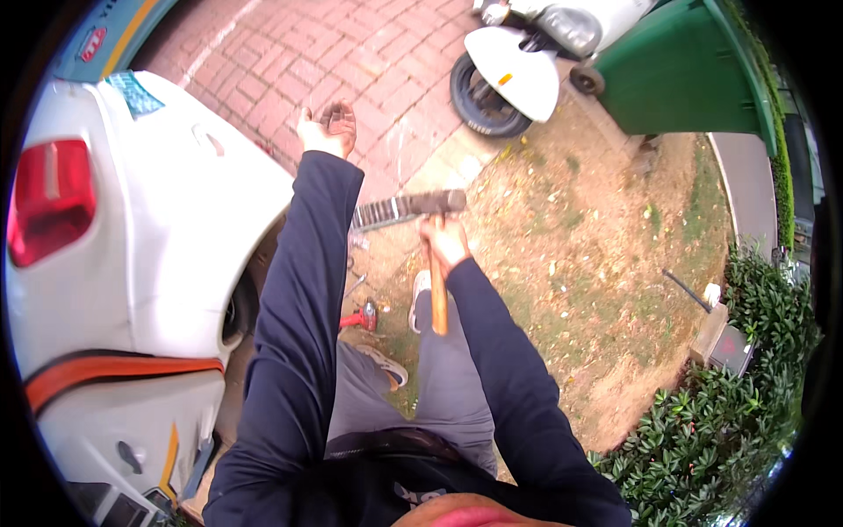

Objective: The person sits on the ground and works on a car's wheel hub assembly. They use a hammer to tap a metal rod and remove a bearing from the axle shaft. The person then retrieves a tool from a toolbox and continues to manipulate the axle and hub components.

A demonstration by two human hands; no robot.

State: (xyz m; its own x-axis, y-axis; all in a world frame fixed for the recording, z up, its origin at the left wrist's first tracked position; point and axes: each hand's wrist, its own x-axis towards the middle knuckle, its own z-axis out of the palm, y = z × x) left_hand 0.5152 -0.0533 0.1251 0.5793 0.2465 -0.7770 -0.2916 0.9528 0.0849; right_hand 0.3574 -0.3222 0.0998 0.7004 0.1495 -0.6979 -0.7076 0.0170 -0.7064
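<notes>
My right hand (448, 241) is closed round the upper wooden handle of a hammer (440, 299). Its dark, blocky head lies crosswise just above my fist, and the handle end hangs toward my legs. Farther out to the left, my left hand (327, 130) is raised over the brick paving with the palm turned up. Its fingers are half curled and apart from the thumb, the fingertips look dirty, and I see nothing in it. A grey ribbed strip (378, 213) shows beside the hammer head, partly behind my left sleeve.
On the left stands a white vehicle (176, 202) with a red tail light. A red power tool (362, 317) and a small wrench (356, 284) lie near my feet. Ahead are a white scooter (518, 75) and a green wheeled bin (680, 75). Bushes (702, 422) grow at the right.
</notes>
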